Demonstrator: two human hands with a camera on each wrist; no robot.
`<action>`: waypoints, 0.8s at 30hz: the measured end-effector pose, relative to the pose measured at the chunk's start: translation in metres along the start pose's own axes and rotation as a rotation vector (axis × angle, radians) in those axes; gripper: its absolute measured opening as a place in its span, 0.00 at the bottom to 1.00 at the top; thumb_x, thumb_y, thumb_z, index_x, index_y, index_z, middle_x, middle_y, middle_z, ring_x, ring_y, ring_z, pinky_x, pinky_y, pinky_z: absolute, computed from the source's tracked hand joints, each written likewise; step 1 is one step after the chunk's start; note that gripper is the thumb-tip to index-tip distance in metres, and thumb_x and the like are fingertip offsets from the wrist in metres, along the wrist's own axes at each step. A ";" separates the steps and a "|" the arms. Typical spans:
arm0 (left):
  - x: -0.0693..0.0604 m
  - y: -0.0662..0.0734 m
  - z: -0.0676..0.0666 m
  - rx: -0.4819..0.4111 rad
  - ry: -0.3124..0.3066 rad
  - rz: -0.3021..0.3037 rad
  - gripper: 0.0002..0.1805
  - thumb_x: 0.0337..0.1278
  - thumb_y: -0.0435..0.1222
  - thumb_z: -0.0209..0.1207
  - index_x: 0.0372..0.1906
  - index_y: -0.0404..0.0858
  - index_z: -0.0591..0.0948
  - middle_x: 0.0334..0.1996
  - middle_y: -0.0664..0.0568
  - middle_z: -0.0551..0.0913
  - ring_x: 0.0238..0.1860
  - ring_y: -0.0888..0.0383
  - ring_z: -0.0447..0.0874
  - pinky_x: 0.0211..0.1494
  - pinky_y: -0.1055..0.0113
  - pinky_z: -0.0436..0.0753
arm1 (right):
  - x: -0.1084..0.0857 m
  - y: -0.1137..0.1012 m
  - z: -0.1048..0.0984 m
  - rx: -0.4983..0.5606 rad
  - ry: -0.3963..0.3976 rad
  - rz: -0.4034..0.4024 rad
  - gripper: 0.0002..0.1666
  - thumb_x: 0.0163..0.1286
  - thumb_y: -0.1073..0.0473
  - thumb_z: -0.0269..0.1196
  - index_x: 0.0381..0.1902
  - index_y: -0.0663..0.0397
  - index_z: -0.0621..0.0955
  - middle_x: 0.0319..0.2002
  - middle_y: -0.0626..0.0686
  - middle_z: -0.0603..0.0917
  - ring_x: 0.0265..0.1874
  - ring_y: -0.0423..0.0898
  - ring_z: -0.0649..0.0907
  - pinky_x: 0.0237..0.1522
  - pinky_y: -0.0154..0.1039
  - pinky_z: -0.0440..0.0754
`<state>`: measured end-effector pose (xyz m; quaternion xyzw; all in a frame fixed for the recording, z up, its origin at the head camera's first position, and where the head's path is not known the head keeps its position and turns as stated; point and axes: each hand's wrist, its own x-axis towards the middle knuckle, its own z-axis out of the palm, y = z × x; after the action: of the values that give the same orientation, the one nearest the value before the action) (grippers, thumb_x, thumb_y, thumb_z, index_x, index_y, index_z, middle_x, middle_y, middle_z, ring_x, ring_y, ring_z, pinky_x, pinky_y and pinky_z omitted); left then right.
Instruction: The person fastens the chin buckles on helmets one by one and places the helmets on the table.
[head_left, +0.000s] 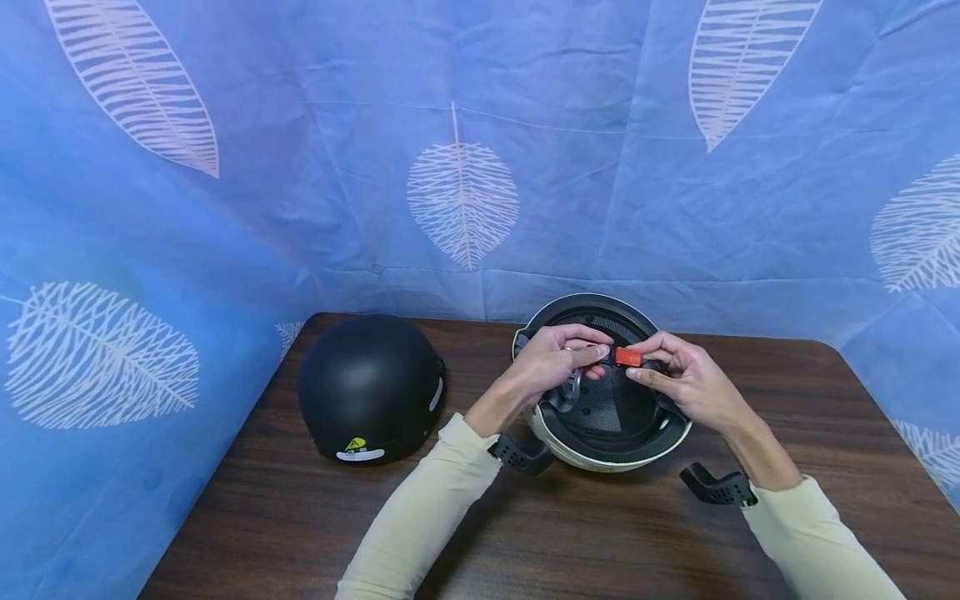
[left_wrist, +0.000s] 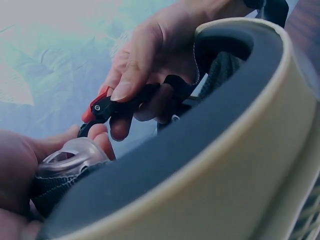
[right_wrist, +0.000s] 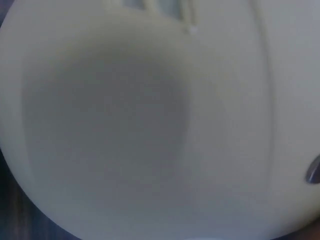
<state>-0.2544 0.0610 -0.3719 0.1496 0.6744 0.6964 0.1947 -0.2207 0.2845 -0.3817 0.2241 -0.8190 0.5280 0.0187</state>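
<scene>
A cream helmet [head_left: 592,461] lies upside down on the table, its black padded inside facing up. Above its opening, my right hand [head_left: 693,383] pinches the chin strap's black buckle with a red tab [head_left: 627,357]. From the other side, my left hand [head_left: 551,362] grips the strap end that meets the buckle. Close up in the left wrist view, the right thumb presses on the black buckle body [left_wrist: 104,108] beside its red tab. A clear plastic strap piece [left_wrist: 75,157] lies by the left fingers. Only the helmet's blurred outer shell [right_wrist: 225,125] fills most of the right wrist view.
A matte black helmet [head_left: 367,383] sits dome up to the left, with a yellow sticker low on its front. Both helmets stand on a dark wooden table [head_left: 600,533]. Behind the table hangs a blue cloth [head_left: 337,192] printed with white leaves.
</scene>
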 end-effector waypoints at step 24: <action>-0.001 0.002 0.001 -0.003 -0.025 -0.007 0.13 0.63 0.35 0.64 0.51 0.37 0.87 0.35 0.45 0.90 0.30 0.56 0.89 0.47 0.60 0.86 | -0.001 0.001 0.002 -0.034 -0.004 -0.008 0.11 0.68 0.68 0.64 0.47 0.62 0.78 0.29 0.42 0.85 0.24 0.39 0.77 0.26 0.34 0.73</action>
<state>-0.2534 0.0618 -0.3694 0.1559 0.6714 0.6947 0.2058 -0.2203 0.2837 -0.3833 0.2281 -0.8270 0.5134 0.0230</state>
